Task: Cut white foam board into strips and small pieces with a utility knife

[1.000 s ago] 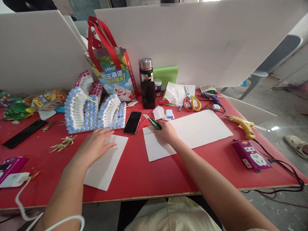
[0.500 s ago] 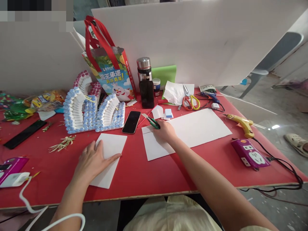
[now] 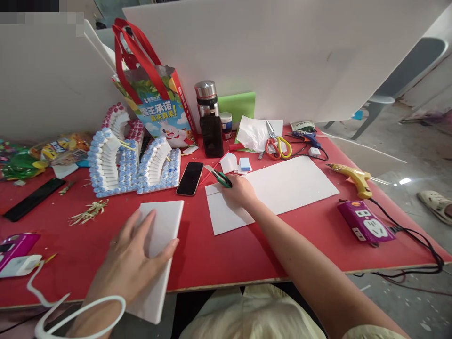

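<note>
My left hand (image 3: 136,254) grips a white rectangular foam board piece (image 3: 165,221) by its edges, thumb on the right side and fingers over the left. The piece is lifted, and its near end reaches past the table's front edge. My right hand (image 3: 240,192) is closed around a green utility knife (image 3: 223,180) with its blade out, pointing up and left. That hand rests on a longer white board (image 3: 282,188) lying flat on the table; a line crosses its left end. A smartphone (image 3: 190,178) lies just left of the knife.
On the red table (image 3: 197,254) stand blue-and-white models (image 3: 116,165), a gift bag (image 3: 162,113) and a thermos (image 3: 205,96). Scissors (image 3: 277,143), a yellow glue gun (image 3: 353,176) and a purple power strip (image 3: 367,223) lie right. A white cable (image 3: 88,301) crosses my left forearm.
My left hand has picked the smaller board up off the table and drawn it toward me, tilting it. My right hand stays in place with the knife. The view has shifted slightly.
</note>
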Action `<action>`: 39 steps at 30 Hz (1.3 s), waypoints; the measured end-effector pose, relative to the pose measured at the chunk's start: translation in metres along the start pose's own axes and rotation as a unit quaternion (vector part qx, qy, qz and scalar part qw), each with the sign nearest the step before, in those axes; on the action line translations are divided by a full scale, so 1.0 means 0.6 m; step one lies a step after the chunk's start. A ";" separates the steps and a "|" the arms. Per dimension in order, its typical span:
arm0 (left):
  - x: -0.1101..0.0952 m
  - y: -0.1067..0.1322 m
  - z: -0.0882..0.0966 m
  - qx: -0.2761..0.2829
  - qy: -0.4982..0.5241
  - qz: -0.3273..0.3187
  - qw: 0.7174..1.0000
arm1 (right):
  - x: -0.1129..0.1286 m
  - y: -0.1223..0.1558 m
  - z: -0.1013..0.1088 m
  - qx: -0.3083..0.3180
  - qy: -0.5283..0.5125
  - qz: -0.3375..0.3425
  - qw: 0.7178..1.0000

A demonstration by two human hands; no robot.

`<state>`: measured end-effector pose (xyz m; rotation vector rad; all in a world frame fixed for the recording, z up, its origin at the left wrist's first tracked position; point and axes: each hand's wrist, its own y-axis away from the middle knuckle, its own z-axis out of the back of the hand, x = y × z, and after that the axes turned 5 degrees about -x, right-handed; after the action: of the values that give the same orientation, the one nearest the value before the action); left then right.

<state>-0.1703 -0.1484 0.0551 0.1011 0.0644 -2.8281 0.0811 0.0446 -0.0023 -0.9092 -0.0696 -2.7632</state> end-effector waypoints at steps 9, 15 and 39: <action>-0.183 0.013 -0.034 -0.020 -0.052 -0.105 0.993 | 0.001 0.002 -0.002 -0.001 0.002 0.001 1.000; -0.174 0.025 -0.030 0.052 -0.071 -0.240 0.967 | -0.002 -0.002 -0.003 0.001 -0.009 -0.004 1.000; -0.182 -0.007 -0.107 -0.058 0.036 -0.319 0.945 | 0.006 -0.034 0.038 0.102 0.022 0.060 0.993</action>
<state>-0.0640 -0.1079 -0.0004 0.1879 0.3358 -3.4574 0.0870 0.0665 0.0189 -0.7729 -0.2746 -2.6055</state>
